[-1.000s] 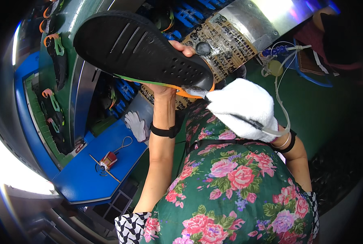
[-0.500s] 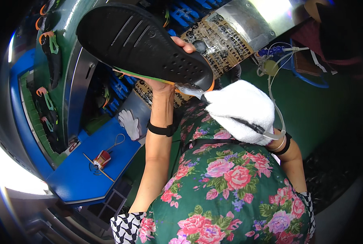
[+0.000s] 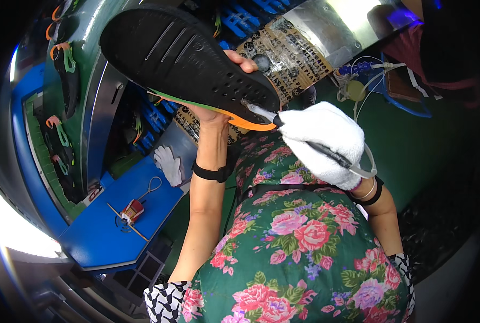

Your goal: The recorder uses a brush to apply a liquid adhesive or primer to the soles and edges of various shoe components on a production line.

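Observation:
My left hand (image 3: pixel 207 114), bare with a black wristband, is closed round a large black shoe sole (image 3: pixel 181 54). The sole has grooves at one end, a patch of small holes at the other, and a green and orange edge. The holed end lies nearer my right hand (image 3: pixel 320 142), which wears a thick white glove and grips a slim tool (image 3: pixel 261 113). This tool has a pale flat tip, a dark handle, and a clear tube by the wrist. Its tip rests on or just over the sole's surface beside the holes. The gloved fingers are largely hidden.
Below the sole stands a bench with taped brown cardboard (image 3: pixel 299 59) and a metal plate (image 3: pixel 331 21). At left, a blue shelf (image 3: pixel 100 237) carries a white glove (image 3: pixel 168 166) and a small red container (image 3: pixel 133 210). Black shoe pieces (image 3: pixel 66 75) line the far-left rack.
My right hand has shifted the tool's tip from the sole's orange edge onto its black face near the holes. The sole has tilted slightly, showing more orange edge.

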`<state>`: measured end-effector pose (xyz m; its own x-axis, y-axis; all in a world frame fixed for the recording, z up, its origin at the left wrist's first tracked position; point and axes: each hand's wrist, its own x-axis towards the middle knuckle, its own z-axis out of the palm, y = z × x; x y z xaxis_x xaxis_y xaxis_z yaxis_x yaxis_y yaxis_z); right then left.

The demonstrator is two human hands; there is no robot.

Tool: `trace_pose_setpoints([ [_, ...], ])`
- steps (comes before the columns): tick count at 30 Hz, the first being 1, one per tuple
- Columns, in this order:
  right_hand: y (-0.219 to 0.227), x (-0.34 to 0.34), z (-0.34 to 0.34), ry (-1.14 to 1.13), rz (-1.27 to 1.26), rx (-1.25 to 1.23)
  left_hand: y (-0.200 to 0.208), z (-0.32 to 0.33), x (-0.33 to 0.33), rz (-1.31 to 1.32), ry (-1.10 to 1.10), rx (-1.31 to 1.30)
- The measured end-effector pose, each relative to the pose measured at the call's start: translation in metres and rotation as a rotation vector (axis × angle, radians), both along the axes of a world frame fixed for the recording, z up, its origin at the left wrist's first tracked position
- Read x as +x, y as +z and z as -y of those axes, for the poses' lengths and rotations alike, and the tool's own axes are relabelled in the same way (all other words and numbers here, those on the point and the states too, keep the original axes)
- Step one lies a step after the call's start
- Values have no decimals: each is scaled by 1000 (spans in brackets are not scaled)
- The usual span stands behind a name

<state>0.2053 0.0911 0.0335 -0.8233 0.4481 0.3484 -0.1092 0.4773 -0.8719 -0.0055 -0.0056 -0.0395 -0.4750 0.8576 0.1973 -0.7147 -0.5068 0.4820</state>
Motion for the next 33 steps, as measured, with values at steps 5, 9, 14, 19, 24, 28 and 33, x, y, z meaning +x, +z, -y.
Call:
trace_pose_setpoints([
  [5,-9,-5,0,85,-32,-176,-9,1,-6,-10,-71,-108],
  [9,-13,-6,-8,66,-82,-314,-6,-1,-3,20,-122,-57],
  [14,-18,-8,-2,184,-151,58,-3,-1,-14,-103,-273,-122],
  [19,-23,-9,-9,279,-113,-190,8,-1,-8,34,-397,-58],
  [24,-18,-12,-4,130,-91,34,-8,-5,-24,-90,-350,-120],
  [28,-19,-12,0,189,-79,-86,-6,-8,-19,-104,-291,-176],
  [33,-22,-10,-13,137,-90,29,-15,-2,-28,-75,-373,-356],
])
